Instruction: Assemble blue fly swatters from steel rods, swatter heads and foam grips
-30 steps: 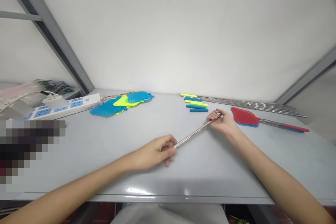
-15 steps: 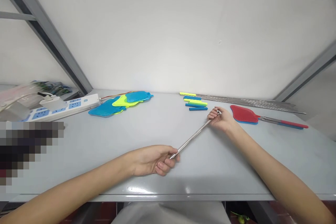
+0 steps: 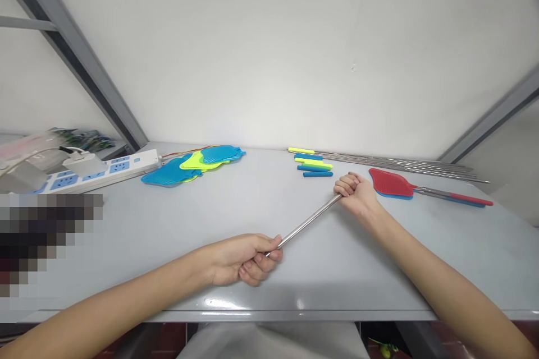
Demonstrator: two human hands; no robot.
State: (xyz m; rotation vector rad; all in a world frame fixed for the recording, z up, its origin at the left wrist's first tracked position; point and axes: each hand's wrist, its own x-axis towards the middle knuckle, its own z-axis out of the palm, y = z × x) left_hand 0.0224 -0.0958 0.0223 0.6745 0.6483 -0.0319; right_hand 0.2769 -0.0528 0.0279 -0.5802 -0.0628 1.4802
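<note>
A slim silvery metal rod [image 3: 309, 221] slants above the grey tabletop, its near end lower left and its far end upper right. My left hand [image 3: 252, 261] pinches the near end between thumb and curled fingers. Around the far end, my right hand [image 3: 353, 193] is closed with its fingers wrapped, so that tip is hidden. Just beyond the right hand lie blue and yellow-green handle sleeves [image 3: 318, 174] in a loose row. To its right, a red fly swatter [image 3: 391, 183] rests on top of a blue one.
Blue and yellow-green swatter heads [image 3: 202, 161] overlap at the back left. Beside them is a white power strip [image 3: 138, 162] with plugs and cables. Several thin metal rods [image 3: 404, 164] lie along the wall. The table's front edge [image 3: 269, 316] runs before me.
My right hand's fingers have closed over the rod's far tip, which showed before. My left hand has shifted slightly left along with its end.
</note>
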